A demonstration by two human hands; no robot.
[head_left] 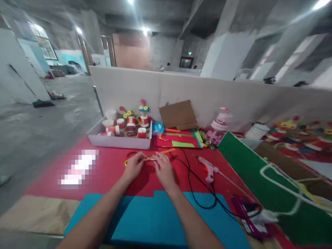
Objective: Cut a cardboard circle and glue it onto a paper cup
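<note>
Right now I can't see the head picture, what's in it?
A left hand and right hand hold a thin orange strip over a red table. A pink glue gun lies to the right; beyond, an open box holds red-and-white cups.

Glaring ceiling lights [145, 30], blurred, stretched edges

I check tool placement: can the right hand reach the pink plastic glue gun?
Probably yes: only a thin black cable lies between the right hand and the glue gun, though that hand seems occupied.
</note>
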